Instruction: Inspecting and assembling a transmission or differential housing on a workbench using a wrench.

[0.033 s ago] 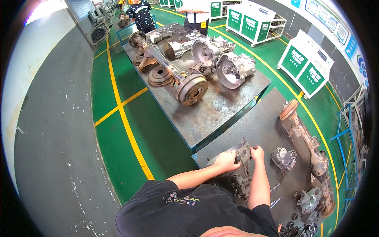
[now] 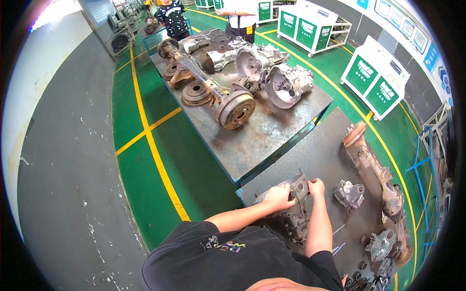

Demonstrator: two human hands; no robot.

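Note:
A grey metal gearbox housing [image 2: 295, 224] lies on the near steel-topped table, partly hidden by my arms and shirt. My left hand [image 2: 278, 197] is closed over its upper left part, with a small dark round piece showing by the fingers. At the upper right edge of the same housing, my right hand [image 2: 316, 187] is closed with its fingers curled against the metal. Its fingertips are partly hidden. A smaller grey gear casing [image 2: 349, 195] rests on the table to the right, apart from my right hand.
Slim metal tools [image 2: 338, 248] lie right of my right forearm. A rusty axle [image 2: 371, 162] runs along the table's right side, near another casing [image 2: 381, 245]. The far table [image 2: 272, 140] carries a brake drum [image 2: 236, 110] and bell housings [image 2: 284, 89]. Two people stand behind it.

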